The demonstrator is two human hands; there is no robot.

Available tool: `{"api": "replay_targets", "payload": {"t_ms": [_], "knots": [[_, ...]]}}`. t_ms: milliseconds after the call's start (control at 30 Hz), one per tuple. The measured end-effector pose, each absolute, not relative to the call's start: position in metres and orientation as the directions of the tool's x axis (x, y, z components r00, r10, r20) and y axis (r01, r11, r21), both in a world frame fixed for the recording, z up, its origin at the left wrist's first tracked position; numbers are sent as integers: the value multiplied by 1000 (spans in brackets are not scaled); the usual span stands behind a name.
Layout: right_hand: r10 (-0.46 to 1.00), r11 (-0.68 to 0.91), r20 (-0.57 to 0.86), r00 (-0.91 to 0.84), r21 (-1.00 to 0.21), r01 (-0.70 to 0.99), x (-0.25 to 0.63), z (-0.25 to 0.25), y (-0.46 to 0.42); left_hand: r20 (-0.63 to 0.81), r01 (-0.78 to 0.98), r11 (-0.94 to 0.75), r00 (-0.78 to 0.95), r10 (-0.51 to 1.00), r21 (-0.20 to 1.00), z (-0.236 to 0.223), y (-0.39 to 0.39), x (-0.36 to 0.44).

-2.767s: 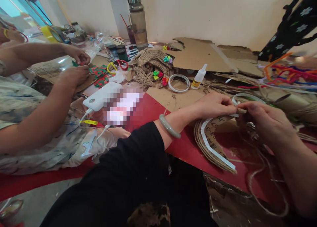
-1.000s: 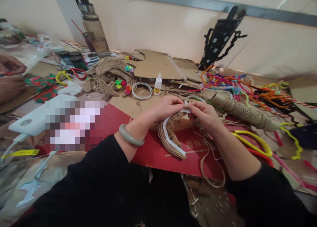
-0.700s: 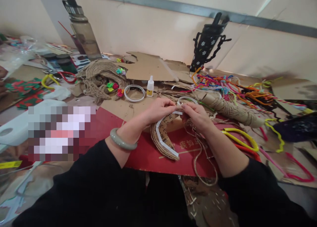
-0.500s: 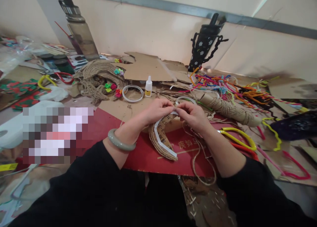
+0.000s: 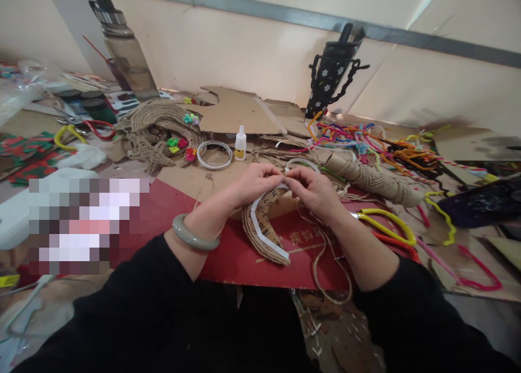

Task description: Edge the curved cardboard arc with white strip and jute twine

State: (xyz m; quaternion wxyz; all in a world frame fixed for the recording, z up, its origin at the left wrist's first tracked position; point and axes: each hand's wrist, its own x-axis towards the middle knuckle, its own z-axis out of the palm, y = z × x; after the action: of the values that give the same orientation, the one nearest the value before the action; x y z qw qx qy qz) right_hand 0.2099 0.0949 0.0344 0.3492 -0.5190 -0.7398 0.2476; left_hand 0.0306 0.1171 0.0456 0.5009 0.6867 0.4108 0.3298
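Observation:
A curved cardboard crescent (image 5: 269, 225), printed with dark characters and edged with rows of jute twine, is held above a red cardboard sheet (image 5: 228, 264). Along its inner face runs a white tape strip (image 5: 257, 225). My left hand (image 5: 260, 182) is closed at the crescent's upper end. There my right hand (image 5: 311, 191) meets it, thumb and finger pinched at the strip's top end. Their fingertips touch and partly hide what lies between them. From near my right hand a loose loop of twine (image 5: 349, 286) hangs over the red sheet's front edge.
Behind my hands stand a small glue bottle (image 5: 240, 145) and a tape roll (image 5: 214, 155). A twine spool (image 5: 376, 180) and yellow-handled scissors (image 5: 391, 225) lie right, below piled pipe cleaners (image 5: 366, 139). Twine-covered shapes (image 5: 150, 126) sit left. Two drink bottles (image 5: 132, 63) rise behind.
The view has shifted slightly, so most things appear a little further left. Both hands keep their pinch at the crescent's upper end, with only slight finger movement.

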Motion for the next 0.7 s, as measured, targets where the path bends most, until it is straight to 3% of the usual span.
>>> {"api": "replay_targets", "payload": {"t_ms": [133,700], "knots": [[946,324,263,-190,-720,614,211,32,97,25,240,-146,445,895,960,46,118,31],[980,199,180,-87,-916,349,214,33,100,35,174,-106,368,929,979,48,117,31]]}}
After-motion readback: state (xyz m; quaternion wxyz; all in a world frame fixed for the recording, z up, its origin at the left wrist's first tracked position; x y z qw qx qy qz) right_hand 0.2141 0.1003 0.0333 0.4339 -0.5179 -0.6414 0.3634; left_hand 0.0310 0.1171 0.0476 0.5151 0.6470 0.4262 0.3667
